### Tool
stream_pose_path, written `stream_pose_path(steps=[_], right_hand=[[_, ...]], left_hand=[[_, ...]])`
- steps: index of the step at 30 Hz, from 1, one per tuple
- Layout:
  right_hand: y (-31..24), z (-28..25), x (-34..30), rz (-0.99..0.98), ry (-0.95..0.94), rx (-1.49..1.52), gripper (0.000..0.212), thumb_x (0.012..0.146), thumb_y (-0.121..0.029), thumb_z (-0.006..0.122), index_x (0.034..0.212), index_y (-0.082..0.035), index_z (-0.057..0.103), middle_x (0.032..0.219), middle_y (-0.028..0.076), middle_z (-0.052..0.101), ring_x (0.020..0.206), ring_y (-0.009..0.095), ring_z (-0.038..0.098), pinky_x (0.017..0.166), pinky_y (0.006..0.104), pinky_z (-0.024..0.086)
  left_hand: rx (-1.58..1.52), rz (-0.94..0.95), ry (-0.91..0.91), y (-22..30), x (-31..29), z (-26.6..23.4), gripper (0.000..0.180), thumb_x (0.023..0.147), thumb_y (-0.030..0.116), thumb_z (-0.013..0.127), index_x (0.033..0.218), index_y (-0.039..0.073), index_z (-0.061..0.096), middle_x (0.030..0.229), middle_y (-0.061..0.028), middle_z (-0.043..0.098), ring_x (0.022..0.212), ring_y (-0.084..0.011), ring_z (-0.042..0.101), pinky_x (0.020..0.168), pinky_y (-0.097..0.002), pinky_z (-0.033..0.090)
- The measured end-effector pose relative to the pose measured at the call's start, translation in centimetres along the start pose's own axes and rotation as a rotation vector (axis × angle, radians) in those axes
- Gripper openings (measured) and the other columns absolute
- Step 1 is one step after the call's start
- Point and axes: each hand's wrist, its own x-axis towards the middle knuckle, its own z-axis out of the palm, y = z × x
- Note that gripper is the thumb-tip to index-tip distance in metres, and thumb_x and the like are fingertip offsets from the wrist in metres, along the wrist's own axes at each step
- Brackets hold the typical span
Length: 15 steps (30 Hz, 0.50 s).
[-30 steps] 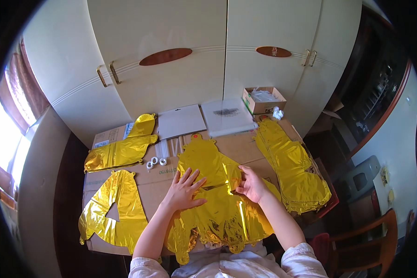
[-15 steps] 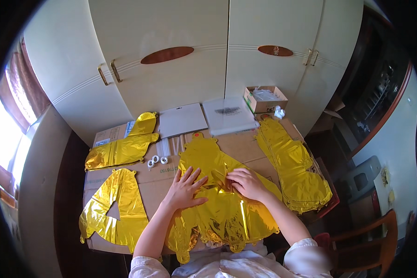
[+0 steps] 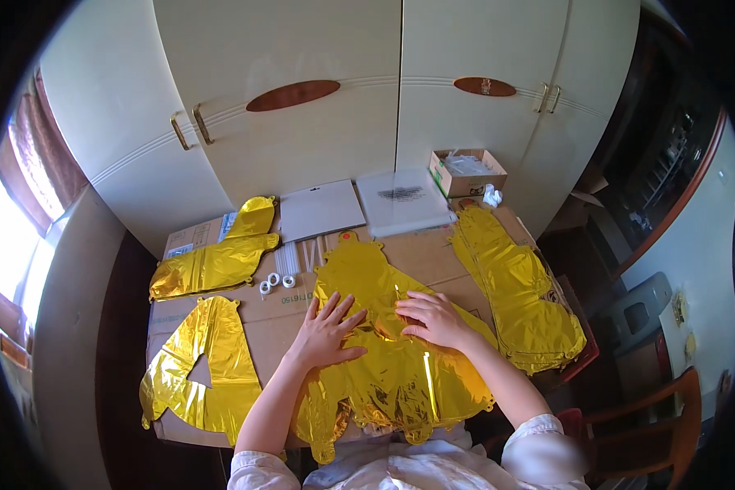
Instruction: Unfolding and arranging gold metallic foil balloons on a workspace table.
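A flat gold foil balloon (image 3: pixel 367 278) lies in front of me, its lower part hanging toward my lap. My left hand (image 3: pixel 325 335) rests flat on its left side, fingers spread. On the right side of the same balloon lies my right hand (image 3: pixel 437 322), fingers stretched and slightly bent, palm down; nothing shows between them. The foil under both hands is creased and shiny. To the left lies a gold balloon with a triangular hole (image 3: pixel 224 343). A stack of gold foil balloons (image 3: pixel 514 294) lies on the right, and a folded-looking gold one (image 3: pixel 212 265) at the far left.
Brown cardboard (image 3: pixel 286 327) covers the table. Tape rolls (image 3: pixel 273 280) and clear straws (image 3: pixel 287 259) lie beyond my left hand. Farther back are a grey board (image 3: pixel 322 214), a clear plastic bag (image 3: pixel 404 200), a cardboard box (image 3: pixel 469 173) and crumpled white tissue (image 3: pixel 492 196). A wooden chair (image 3: pixel 678 425) stands right.
My right hand's fingers have straightened from a bent, pinched pose and now lie flatter on the foil. My left hand has stayed in place.
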Motion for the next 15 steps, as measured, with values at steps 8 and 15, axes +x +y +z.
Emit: stream_pose_path(steps=[8, 15], right_hand=[[0.7, 0.0, 0.6, 0.025, -0.166, 0.004, 0.053, 0.086, -0.050, 0.062, 0.132, -0.024, 0.056, 0.147, 0.001, 0.043, 0.140, 0.024, 0.032, 0.109, 0.0488, 0.028], [1.0, -1.0, 1.6, 0.063, -0.332, -0.020, 0.060, 0.084, -0.059, 0.059, 0.138, -0.035, 0.049, 0.154, 0.002, 0.033, 0.144, 0.032, 0.020, 0.113, 0.0521, 0.022]], left_hand=[[-0.003, -0.006, -0.016, 0.0, 0.0, 0.0, 0.080, 0.079, 0.066, 0.056, 0.145, 0.026, 0.039, 0.153, -0.0128, 0.031, 0.143, -0.0343, 0.023, 0.114, -0.0582, 0.014], [-0.007, -0.008, -0.028, 0.1, 0.0, 0.0, 0.080, 0.079, 0.066, 0.056, 0.146, 0.026, 0.038, 0.153, -0.0127, 0.031, 0.143, -0.0341, 0.023, 0.114, -0.0578, 0.013]])
